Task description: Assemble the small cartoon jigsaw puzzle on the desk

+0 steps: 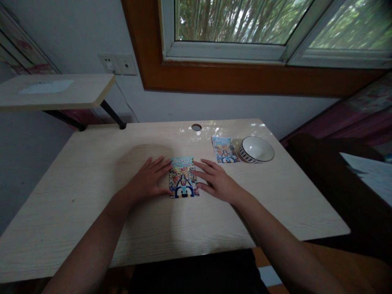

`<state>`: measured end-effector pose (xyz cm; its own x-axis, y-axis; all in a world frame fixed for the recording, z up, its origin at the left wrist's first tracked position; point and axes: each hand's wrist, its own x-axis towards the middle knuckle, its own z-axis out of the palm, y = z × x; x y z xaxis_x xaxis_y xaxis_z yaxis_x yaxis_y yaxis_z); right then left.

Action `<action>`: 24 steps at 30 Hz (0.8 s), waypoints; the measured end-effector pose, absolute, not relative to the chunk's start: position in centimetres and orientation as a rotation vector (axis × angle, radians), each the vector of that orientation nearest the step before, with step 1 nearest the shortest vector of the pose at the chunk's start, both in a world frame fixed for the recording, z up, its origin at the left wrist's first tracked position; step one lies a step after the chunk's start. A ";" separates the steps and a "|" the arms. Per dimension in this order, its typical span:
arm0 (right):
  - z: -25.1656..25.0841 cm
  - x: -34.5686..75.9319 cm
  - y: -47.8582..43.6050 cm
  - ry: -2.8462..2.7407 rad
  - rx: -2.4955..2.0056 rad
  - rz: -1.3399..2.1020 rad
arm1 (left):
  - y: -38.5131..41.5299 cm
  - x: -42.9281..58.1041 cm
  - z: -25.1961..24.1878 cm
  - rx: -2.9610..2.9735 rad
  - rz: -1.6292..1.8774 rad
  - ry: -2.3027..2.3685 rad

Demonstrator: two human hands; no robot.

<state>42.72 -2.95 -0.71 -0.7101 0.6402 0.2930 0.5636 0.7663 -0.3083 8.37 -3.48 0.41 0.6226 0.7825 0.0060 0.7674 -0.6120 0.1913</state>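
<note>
A colourful card with a blue cartoon dog (183,178) lies flat on the pale wooden desk (147,232). My left hand (151,177) rests palm down at its left edge, fingers spread, the fingertips touching or very near the card. From the right, my right hand (216,179) lies flat with fingers apart, its fingertips at the card's right edge. Neither hand grips anything. Farther back and to the right lies a second, similar card (226,149), beside a white bowl with a dark rim and striped outside (257,149).
A raised shelf (55,92) on black legs stands at the back left. Near the back edge is a round hole (196,127) in the desk. Behind are wall sockets (118,64) with a cable and a window. Dark furniture with papers (370,175) is at the right.
</note>
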 end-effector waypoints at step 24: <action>-0.3 42.5 -3.3 -2.605 -0.966 0.295 | -3.6 9.5 0.4 2.673 0.176 1.188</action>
<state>42.51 -3.26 -0.33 -0.7082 0.6614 0.2470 0.5893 0.7464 -0.3091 9.49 -3.56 0.40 0.6676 0.7441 0.0238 0.7189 -0.6526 0.2392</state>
